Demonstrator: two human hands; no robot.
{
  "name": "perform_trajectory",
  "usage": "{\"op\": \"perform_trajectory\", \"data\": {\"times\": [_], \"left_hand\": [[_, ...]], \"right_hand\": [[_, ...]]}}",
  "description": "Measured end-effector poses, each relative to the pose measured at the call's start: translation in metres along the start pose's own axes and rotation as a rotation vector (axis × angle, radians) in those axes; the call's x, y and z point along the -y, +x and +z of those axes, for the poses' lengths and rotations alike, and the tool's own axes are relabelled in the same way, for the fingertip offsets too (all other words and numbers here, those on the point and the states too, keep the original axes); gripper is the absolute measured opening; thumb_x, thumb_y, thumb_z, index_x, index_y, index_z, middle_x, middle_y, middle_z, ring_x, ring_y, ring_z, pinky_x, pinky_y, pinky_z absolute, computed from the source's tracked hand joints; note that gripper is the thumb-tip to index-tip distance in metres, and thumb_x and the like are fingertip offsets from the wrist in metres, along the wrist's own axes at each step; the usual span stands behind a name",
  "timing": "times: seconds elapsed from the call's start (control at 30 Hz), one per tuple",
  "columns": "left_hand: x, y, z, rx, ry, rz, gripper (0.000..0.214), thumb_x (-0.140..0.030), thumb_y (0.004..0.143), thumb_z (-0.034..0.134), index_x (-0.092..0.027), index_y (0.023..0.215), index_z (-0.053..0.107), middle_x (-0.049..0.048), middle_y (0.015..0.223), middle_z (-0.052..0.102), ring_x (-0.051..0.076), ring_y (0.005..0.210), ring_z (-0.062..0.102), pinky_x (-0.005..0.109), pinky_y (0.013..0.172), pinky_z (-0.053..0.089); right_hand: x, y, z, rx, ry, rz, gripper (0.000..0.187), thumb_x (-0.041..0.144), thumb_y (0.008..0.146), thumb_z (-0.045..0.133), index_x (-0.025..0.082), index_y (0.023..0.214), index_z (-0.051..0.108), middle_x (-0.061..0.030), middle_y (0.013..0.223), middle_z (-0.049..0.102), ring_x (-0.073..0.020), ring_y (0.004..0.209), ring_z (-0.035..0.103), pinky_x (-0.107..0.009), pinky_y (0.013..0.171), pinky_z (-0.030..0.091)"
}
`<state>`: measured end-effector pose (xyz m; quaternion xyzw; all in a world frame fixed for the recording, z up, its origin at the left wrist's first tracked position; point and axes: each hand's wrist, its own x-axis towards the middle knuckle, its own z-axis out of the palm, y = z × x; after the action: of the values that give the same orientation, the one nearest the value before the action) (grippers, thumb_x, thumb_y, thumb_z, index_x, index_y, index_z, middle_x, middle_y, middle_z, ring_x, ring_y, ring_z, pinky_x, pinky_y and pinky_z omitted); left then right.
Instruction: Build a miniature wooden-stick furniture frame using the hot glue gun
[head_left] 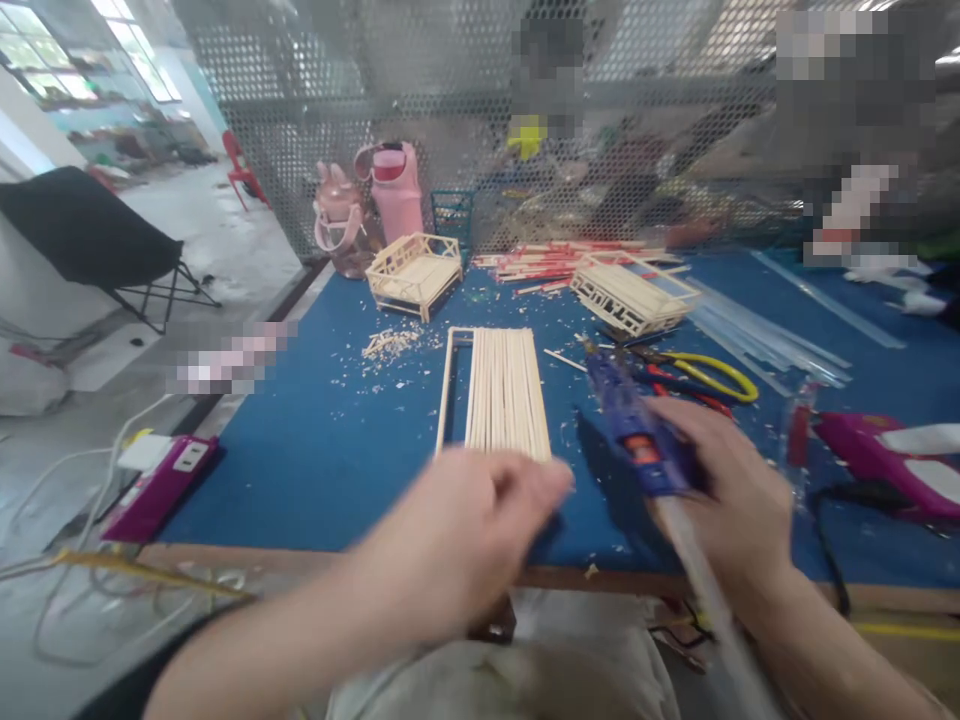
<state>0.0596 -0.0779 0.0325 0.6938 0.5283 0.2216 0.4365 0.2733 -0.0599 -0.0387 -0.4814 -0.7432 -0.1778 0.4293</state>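
My right hand (724, 480) is wrapped round a blue hot glue gun (630, 405), its nozzle pointing away from me. A long translucent glue stick (709, 580) runs out of the gun's back end towards me. My left hand (480, 520), blurred, has its fingers curled together over the near end of a flat wooden-stick frame (506, 385). Whatever may be between those fingers is hidden. Pale sticks lie side by side across most of the frame, with an open gap along its left side. The gun's nozzle is to the right of the frame, apart from it.
Two small stick-built models, one (416, 275) at back left and another (634, 295) at back right, flank red-tipped sticks (555, 262). Yellow-and-red-handled pliers (709, 372), clear glue sticks (772, 335) and a magenta tool (889, 460) lie right. A power strip (161, 488) sits at the left edge.
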Motion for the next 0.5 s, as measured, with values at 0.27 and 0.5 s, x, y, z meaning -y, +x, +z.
{"op": "perform_trajectory", "data": {"times": [0.27, 0.5], "left_hand": [[0.007, -0.011, 0.082, 0.199, -1.068, -0.261, 0.061, -0.071, 0.051, 0.074, -0.014, 0.070, 0.063, 0.0028, 0.061, 0.062, 0.012, 0.057, 0.056, 0.027, 0.062, 0.044], [0.005, -0.008, 0.084, 0.100, -1.142, -0.270, 0.058, -0.070, 0.048, 0.076, -0.015, 0.054, 0.058, 0.0002, 0.046, 0.056, 0.010, 0.045, 0.050, 0.026, 0.054, 0.039]], "right_hand": [[0.016, -0.005, 0.012, 0.015, -0.120, 0.003, 0.043, 0.005, 0.070, 0.048, 0.017, 0.109, 0.059, -0.0100, 0.103, 0.072, -0.0230, 0.092, 0.070, -0.032, 0.066, 0.044], [0.021, -0.006, 0.018, -0.079, -0.065, 0.053, 0.042, 0.004, 0.066, 0.046, 0.019, 0.102, 0.062, -0.0098, 0.102, 0.073, -0.0236, 0.088, 0.071, -0.034, 0.066, 0.040]]}}
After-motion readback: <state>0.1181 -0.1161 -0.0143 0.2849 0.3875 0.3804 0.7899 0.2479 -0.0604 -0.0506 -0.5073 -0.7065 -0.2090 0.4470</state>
